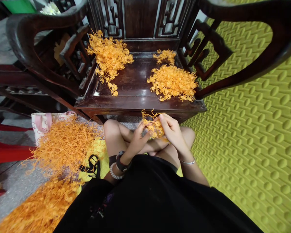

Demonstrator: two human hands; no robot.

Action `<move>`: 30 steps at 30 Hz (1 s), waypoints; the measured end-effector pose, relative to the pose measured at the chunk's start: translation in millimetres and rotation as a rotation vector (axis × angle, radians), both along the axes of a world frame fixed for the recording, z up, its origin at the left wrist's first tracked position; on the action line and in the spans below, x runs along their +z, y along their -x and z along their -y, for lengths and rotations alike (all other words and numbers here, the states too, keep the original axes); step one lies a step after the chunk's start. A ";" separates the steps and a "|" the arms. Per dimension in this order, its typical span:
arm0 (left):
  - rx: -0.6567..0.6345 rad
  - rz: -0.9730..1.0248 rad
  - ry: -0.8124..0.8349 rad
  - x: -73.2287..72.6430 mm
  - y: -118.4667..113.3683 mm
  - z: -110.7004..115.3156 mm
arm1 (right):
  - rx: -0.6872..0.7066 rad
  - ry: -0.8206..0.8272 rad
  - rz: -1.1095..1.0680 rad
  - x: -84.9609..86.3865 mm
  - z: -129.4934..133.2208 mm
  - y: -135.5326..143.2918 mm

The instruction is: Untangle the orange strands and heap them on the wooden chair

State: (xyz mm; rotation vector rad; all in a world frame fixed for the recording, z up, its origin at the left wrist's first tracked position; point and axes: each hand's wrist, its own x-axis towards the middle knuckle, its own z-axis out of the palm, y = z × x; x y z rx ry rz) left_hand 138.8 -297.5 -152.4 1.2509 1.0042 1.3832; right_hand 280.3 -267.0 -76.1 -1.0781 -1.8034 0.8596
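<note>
Between my two hands, above my crossed legs, is a small cluster of orange plastic flower pieces (155,128) with thin curly strands. My left hand (140,137) grips the cluster's left side, thumb and fingers closed on it. On the other side my right hand (171,127) pinches a strand at the upper right of the same cluster. Just beyond, on the dark wooden chair seat (135,81), lie a right-hand pile of orange flower pieces (174,82), a smaller clump (165,57) behind it, and a left-hand pile (110,56).
A large tangled heap of orange strands (65,145) covers the floor at left, with another orange heap (38,207) nearer me. Beside them are a white and pink bag (40,124), a black strap (94,165) and a red stool (11,152). A yellow-green textured surface (252,136) spans the right.
</note>
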 end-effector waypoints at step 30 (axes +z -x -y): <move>-0.032 0.204 0.348 35.0 28.7 20.3 | 0.081 -0.276 0.174 1.4 7.5 -15.5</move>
